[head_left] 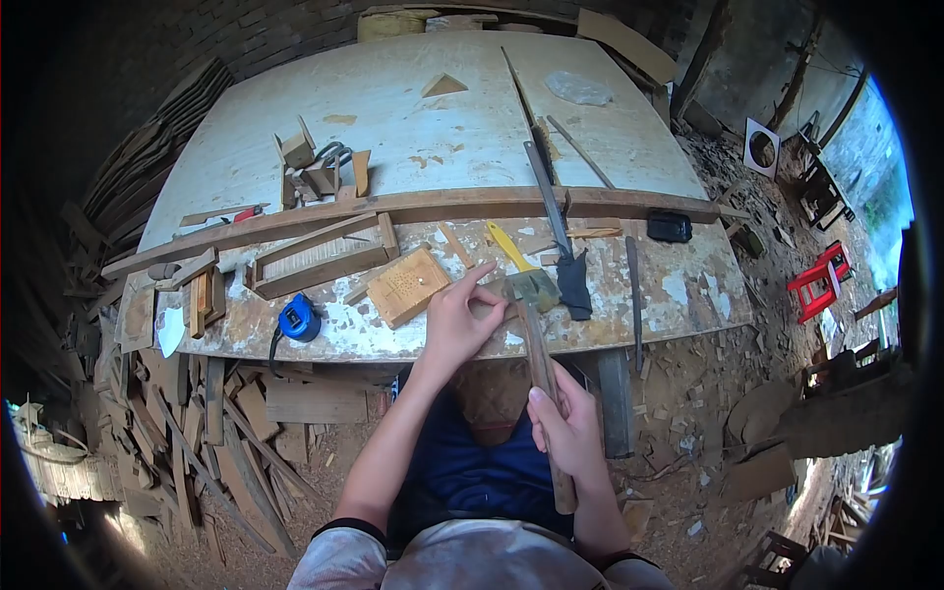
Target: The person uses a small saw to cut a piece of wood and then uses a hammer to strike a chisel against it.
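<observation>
My right hand [568,418] grips the long brown shaft of a wooden-handled tool [538,356], which slants up over the bench edge. Its upper end lies close to my left fingers, and the kind of head cannot be made out. My left hand [462,313] is over the front of the bench, thumb and fingertips brought together in a pinch beside that end. Anything between them is too small to tell. Left of this hand lies a light wooden block [409,285] with a pattern of small marks. Just beyond the fingertips is a scraper with a yellow handle [508,246].
A long wooden beam [433,202] crosses the worn bench [678,295]. On the bench are a blue tape measure [298,319], a slatted wooden frame [320,258], a dark cloth [573,285] and a black tray [670,226]. Scrap wood [236,462] is piled below; a red stool [818,283] stands right.
</observation>
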`<action>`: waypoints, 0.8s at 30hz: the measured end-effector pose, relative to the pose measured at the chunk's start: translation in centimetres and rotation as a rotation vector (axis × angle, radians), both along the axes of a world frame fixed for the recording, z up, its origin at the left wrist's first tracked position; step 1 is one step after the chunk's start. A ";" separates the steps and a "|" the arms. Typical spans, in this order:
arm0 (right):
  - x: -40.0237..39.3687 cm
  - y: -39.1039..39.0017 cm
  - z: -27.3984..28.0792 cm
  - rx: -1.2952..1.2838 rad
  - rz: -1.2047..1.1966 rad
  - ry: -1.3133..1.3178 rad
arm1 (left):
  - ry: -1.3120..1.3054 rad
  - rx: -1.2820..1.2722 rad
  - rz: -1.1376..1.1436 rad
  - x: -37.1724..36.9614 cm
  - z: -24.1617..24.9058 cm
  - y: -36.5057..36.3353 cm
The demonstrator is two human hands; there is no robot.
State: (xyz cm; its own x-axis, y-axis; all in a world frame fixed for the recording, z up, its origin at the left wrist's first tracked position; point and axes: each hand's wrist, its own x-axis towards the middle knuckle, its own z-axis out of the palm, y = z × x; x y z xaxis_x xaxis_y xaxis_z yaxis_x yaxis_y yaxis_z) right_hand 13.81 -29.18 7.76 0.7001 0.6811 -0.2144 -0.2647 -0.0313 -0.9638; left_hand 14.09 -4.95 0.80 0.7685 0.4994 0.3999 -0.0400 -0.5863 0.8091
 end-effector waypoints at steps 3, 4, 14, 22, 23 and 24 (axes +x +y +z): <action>-0.9 0.2 -0.7 0.054 -0.046 -0.076 | -0.020 -0.005 -0.009 -0.1 0.0 0.1; -0.6 0.4 -1.4 0.060 -0.038 -0.040 | -0.022 -0.006 -0.011 -0.1 -0.2 0.1; -0.2 0.4 -2.3 0.055 -0.030 -0.041 | -0.004 -0.003 -0.012 -0.1 -0.1 0.1; 0.1 0.1 -2.0 0.107 -0.008 0.013 | 0.012 -0.021 -0.011 -0.2 0.2 0.0; 0.4 0.1 -2.3 0.103 0.006 0.026 | 0.010 -0.024 -0.013 -0.2 0.1 0.0; 0.6 0.1 -1.8 0.070 0.016 0.033 | 0.005 -0.022 -0.014 -0.1 0.1 0.0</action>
State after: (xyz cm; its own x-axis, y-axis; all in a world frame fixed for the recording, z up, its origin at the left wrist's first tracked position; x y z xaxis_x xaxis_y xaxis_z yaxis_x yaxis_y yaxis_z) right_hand 14.39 -29.07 5.97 0.6820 0.7065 -0.1889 -0.2964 0.0310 -0.9546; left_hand 14.00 -5.00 0.87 0.7777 0.4972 0.3847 -0.0438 -0.5677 0.8221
